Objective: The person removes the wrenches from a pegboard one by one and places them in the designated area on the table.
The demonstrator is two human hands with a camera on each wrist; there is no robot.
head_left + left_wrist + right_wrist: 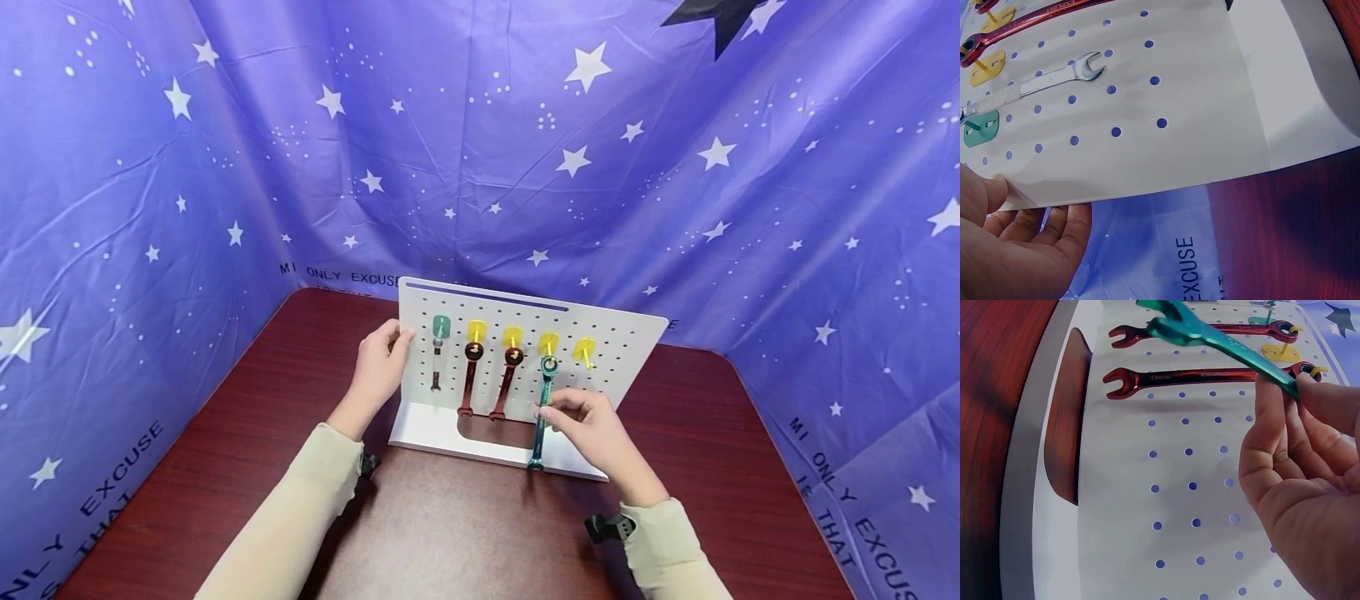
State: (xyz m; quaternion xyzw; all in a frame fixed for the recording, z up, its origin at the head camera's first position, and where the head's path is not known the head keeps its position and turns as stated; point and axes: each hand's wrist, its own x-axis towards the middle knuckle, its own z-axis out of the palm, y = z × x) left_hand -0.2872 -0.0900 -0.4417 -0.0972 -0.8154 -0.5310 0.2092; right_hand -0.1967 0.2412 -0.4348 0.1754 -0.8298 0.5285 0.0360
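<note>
Teal metal catches my eye from my remote post: the wrench [538, 440] slants outward, pinched between the right hand's [596, 425] thumb and fingers, its ring end at the third yellow hook [549, 340] from the left, though I cannot tell whether the hook passes through. I see the left hand [378, 358] pinching the white pegboard [1116, 487] by its left edge, while two red wrenches [469, 383] and a silver wrench [1047, 82] hang nearby.

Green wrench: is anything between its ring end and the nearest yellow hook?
Nothing visible is. In the head view, the right hand pinches the green wrench, its ring end right at that yellow hook.
</note>
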